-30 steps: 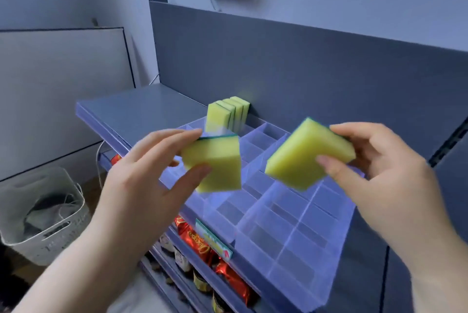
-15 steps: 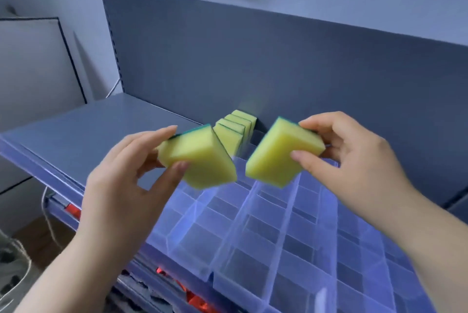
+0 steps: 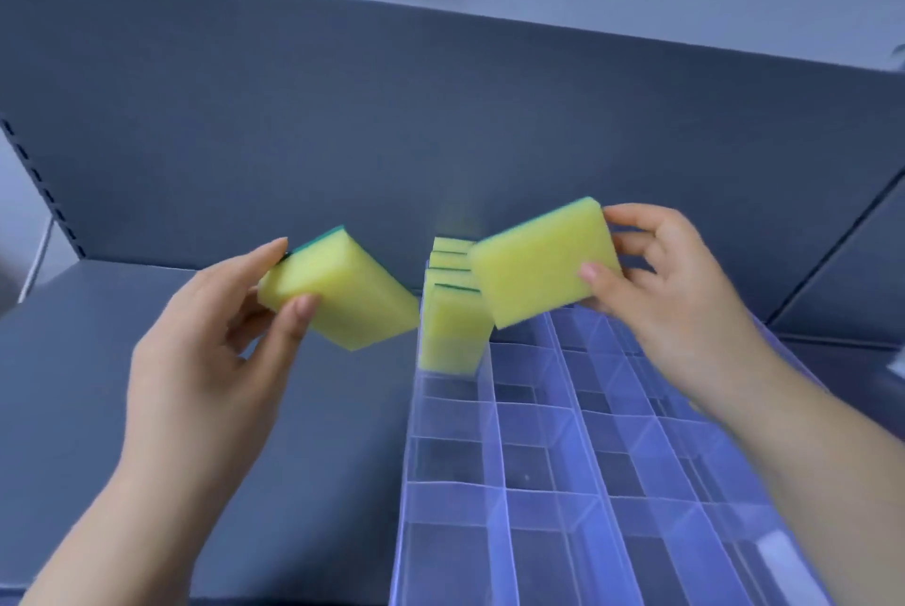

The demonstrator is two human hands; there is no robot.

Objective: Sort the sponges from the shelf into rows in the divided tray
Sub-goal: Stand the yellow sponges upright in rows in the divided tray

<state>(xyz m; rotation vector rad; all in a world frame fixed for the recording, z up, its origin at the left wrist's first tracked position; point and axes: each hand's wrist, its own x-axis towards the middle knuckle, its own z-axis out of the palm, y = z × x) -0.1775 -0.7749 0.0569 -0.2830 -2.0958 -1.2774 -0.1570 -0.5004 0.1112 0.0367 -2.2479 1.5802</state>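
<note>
Sponges (image 3: 453, 326) upright in a row, far-left corner of divided tray (image 3: 495, 439)

One wide-angle camera, worn on the head, looked forward and down across the shelf (image 3: 73, 385) toward its grey back panel (image 3: 343, 140). It sat close: the left hand (image 3: 205, 370) and right hand (image 3: 685, 311) filled the foreground, edges apparently smeared by motion.
</note>
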